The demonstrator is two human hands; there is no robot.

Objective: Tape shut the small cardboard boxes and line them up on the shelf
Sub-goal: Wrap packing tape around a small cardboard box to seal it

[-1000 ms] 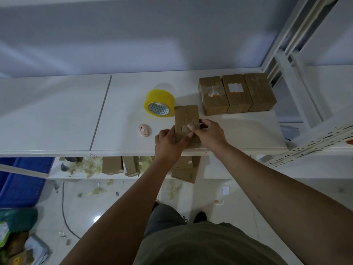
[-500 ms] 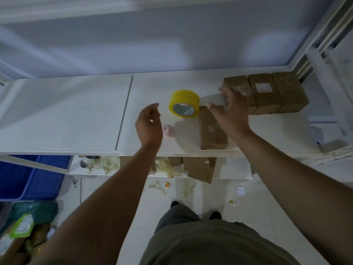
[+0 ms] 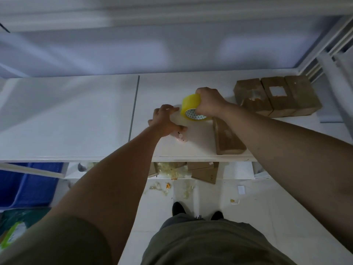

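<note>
My right hand [image 3: 209, 103] grips the yellow tape roll [image 3: 191, 106] from above, just over the white shelf [image 3: 76, 121]. My left hand [image 3: 165, 121] is beside the roll on its left and holds the end of a pale, see-through strip of tape [image 3: 178, 118] drawn off it. A small brown cardboard box [image 3: 227, 139] lies near the shelf's front edge, under my right forearm, with neither hand on it. Three more small boxes [image 3: 277, 96] stand side by side at the shelf's back right; the middle one bears a white label.
A small pink object [image 3: 181, 138] lies on the shelf just under my left hand. On a lower shelf are flat cardboard pieces [image 3: 205, 173] and crumpled tape scraps [image 3: 170, 169]. A blue bin [image 3: 28, 184] stands at lower left. White rack uprights [image 3: 328, 44] rise at the right.
Both hands let go of the small box, which now lies on the shelf. My right hand moved to the tape roll and took hold of it; my left hand came in to the roll's left side.
</note>
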